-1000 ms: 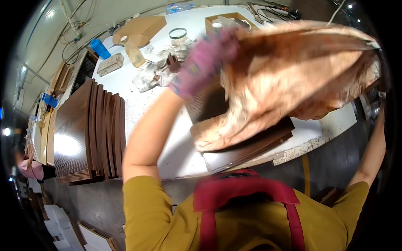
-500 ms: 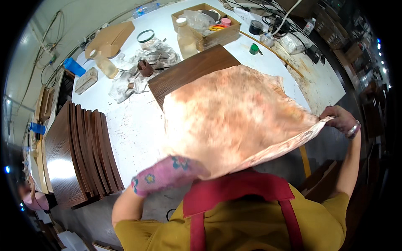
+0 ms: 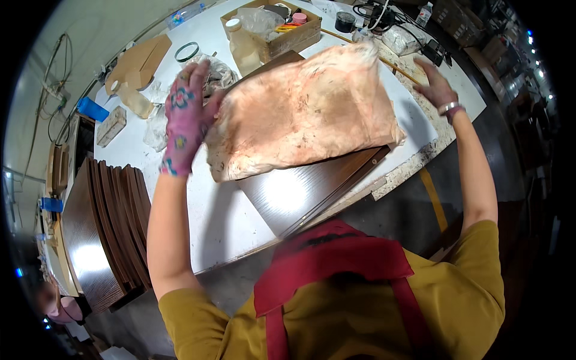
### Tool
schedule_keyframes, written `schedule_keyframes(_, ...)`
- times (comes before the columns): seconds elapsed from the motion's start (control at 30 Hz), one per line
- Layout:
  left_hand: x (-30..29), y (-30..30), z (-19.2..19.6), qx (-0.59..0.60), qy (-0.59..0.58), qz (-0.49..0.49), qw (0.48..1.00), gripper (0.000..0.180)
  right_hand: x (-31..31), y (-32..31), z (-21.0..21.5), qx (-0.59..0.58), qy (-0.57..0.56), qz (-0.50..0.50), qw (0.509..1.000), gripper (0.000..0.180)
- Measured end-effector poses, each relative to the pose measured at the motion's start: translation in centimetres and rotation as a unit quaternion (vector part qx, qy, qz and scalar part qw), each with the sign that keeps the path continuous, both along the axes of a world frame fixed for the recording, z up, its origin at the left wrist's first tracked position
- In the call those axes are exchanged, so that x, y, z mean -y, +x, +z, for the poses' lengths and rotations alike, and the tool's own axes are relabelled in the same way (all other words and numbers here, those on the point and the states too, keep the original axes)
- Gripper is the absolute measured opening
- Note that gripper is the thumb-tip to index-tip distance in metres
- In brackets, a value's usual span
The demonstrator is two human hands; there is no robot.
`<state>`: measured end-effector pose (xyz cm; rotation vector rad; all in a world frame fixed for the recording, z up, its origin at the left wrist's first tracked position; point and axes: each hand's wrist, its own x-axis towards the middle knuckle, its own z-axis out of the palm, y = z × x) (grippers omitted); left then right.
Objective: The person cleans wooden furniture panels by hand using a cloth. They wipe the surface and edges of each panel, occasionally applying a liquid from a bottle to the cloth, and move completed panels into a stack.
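A stained, pale orange cloth [image 3: 306, 111] lies in folds across a dark brown wooden board [image 3: 300, 191], hiding most of its far part. The board's glossy near corner shows below the cloth. My left hand [image 3: 187, 117], in a pink flowered glove, is raised at the cloth's left edge. Its fingers are stretched out and the thumb points toward the cloth; whether it touches cannot be told. To the right of the cloth, my right hand [image 3: 437, 89] is apart from it, fingers spread and nothing in them.
A stack of brown boards [image 3: 114, 222] stands at the left. Along the far side are a cardboard box [image 3: 294, 37] of odds and ends, a capped bottle [image 3: 243, 51], another bottle [image 3: 133, 99], a sanding block [image 3: 111, 126] and tangled cables [image 3: 390, 23]. A person [image 3: 63, 309] is at the far left.
The cloth has come down onto the board, and its near edge has moved away from me, baring the board's near corner. Both hands have moved forward; my right hand has let go of the cloth.
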<state>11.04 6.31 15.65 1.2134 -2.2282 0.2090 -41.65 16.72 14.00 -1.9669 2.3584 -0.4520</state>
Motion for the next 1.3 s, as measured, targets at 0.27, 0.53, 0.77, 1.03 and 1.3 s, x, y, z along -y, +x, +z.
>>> schedule_keyframes(0.27,-10.5,-9.6,-7.2,0.177,0.143,-0.231,0.946,0.071,-7.4,5.6,-12.3,0.17,0.141,0.084,0.972,0.081)
schedule_keyframes(0.53,-2.5,-13.8,-5.1,0.067,0.106,-0.138,0.983,0.019,-4.9,-1.1,-5.3,0.238,-0.052,-0.029,0.969,0.04)
schedule_keyframes(0.77,2.9,-12.1,8.7,-0.722,0.456,-0.286,0.434,0.025,-5.9,16.0,9.4,0.208,-0.097,0.188,0.955,0.051)
schedule_keyframes(1.03,2.8,-12.6,5.9,-0.641,0.535,-0.43,0.344,0.033,-2.6,17.1,9.3,0.38,-0.208,0.272,0.859,0.099)
schedule_keyframes(1.3,2.3,-13.9,2.5,-0.631,0.57,-0.387,0.356,0.043,-2.3,24.7,-2.4,0.71,0.067,0.249,0.656,0.039)
